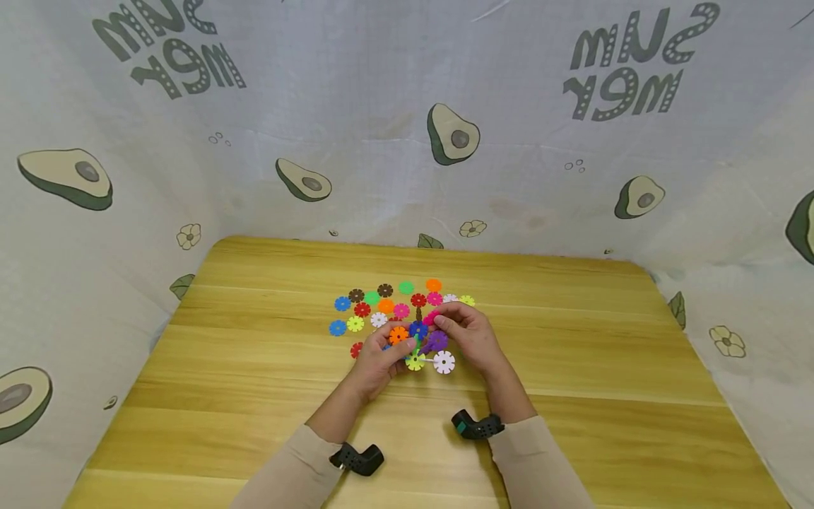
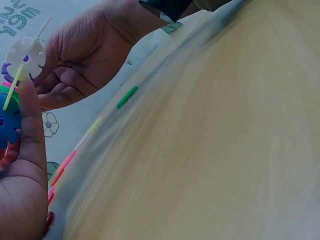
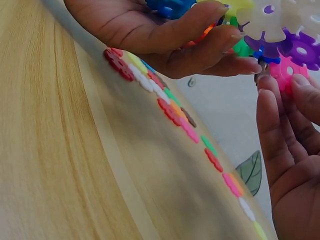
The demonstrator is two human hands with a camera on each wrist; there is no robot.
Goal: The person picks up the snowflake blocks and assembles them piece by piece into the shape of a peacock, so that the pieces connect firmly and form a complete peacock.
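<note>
My left hand (image 1: 375, 364) holds a cluster of interlocking notched plastic discs (image 1: 417, 330) above the table, joined edge to edge. Orange, blue, purple, yellow-green and white discs show in it. Between the thumb and fingers of my right hand (image 1: 475, 338) is a pink disc (image 3: 285, 71), pinched at the cluster's edge by the purple disc (image 3: 302, 50). Whether its slot is fully joined, I cannot tell. The left wrist view shows a white disc (image 2: 26, 59) of the cluster close to my left thumb. My left fingers partly hide the cluster.
Loose discs in several colours lie flat on the wooden table (image 1: 604, 367) beyond my hands, among them a brown disc (image 1: 385, 290), an orange disc (image 1: 434, 285) and a blue disc (image 1: 338, 328). Behind the table hangs a printed curtain (image 1: 381, 127).
</note>
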